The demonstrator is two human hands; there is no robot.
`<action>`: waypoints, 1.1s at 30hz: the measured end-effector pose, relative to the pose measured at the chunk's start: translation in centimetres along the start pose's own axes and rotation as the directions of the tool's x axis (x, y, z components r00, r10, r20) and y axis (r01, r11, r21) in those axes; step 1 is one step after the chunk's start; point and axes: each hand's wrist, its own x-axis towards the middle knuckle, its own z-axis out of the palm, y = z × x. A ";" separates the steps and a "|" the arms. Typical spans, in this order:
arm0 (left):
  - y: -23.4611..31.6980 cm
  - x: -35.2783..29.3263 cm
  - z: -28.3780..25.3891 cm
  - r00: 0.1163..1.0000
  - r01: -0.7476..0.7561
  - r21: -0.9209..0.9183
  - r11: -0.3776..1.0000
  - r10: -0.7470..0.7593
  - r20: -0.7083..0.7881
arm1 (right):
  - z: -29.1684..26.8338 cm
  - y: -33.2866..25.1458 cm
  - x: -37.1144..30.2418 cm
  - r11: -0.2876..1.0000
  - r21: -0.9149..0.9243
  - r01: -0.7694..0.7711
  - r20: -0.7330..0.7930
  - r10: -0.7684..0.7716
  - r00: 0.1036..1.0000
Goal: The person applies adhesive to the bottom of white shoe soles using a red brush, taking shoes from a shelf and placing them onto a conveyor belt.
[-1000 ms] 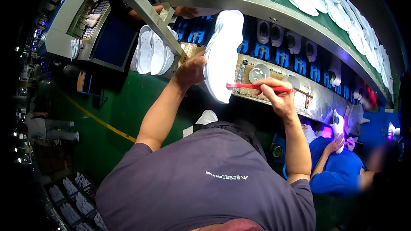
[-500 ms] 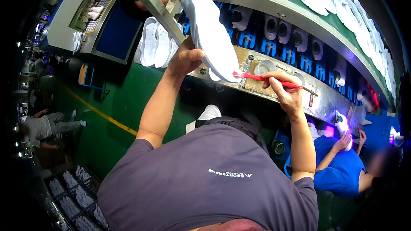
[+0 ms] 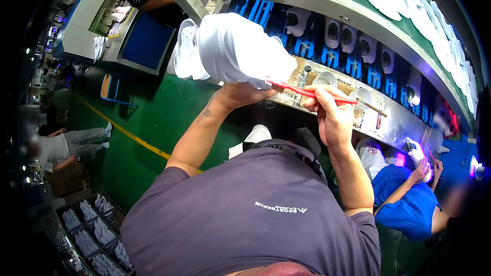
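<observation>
My left grip (image 3: 238, 95) curls closed under the white shoe sole (image 3: 236, 51), upper middle of the frame; I judge it light, springy foam (perhaps slick), best held along its sides. My right grip (image 3: 331, 115) pinches the red brush (image 3: 300, 91).

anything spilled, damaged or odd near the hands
Nothing stands out: the left hand holds a white sole, the right hand a red brush at its edge, and the bowls on the metal ledge look upright. Glare may hide fine marks.
</observation>
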 end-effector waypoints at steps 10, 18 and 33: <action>0.5 1.2 0.6 0.941 0.309 -0.551 0.775 -0.333 0.060 | -0.2 -1.7 4.7 0.991 -0.016 0.132 -0.182 -0.133 0.974; 0.0 -0.1 -3.8 0.527 0.424 -0.274 -0.863 -0.011 0.850 | -2.0 -7.2 7.3 0.539 -0.553 0.635 0.716 -0.082 0.693; -1.5 -1.3 -3.0 0.688 0.470 -0.145 -0.871 0.257 0.679 | -9.1 -7.8 9.8 0.640 -0.703 0.310 0.452 0.065 0.890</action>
